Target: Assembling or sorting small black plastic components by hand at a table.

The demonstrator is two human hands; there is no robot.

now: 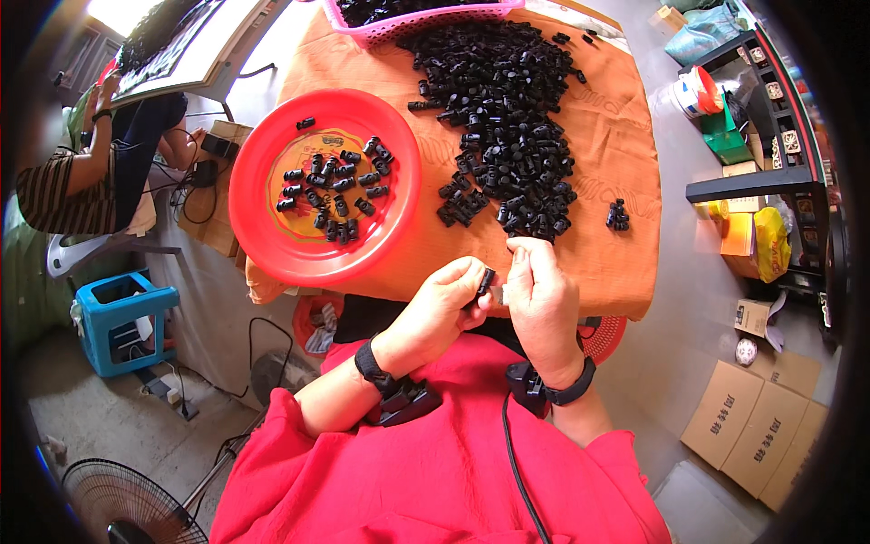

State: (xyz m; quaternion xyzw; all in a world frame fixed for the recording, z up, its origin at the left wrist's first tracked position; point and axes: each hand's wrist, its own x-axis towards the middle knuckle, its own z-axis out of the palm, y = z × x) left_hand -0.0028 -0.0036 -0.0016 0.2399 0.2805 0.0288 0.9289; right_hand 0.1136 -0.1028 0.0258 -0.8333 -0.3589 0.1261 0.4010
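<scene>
My left hand (441,296) is closed round a small black barrel-shaped plastic piece (486,280), its end sticking up between thumb and fingers. Close beside it, my right hand (542,295) has its fingers pinched together. What the right fingers hold, if anything, is hidden. Just beyond both hands, a large heap of similar black pieces (517,145) spreads over the orange cloth (598,254). At the left stands a round red plastic tray (257,154) with several separate black pieces (343,184) lying in its middle.
A pink basket (390,34) of black parts stands at the table's far edge. A few pieces (617,216) lie apart at the right. Another person (82,181) sits at the far left, near a blue stool (122,322). A fan (127,508), shelf (752,186) and cardboard boxes (752,426) surround the table.
</scene>
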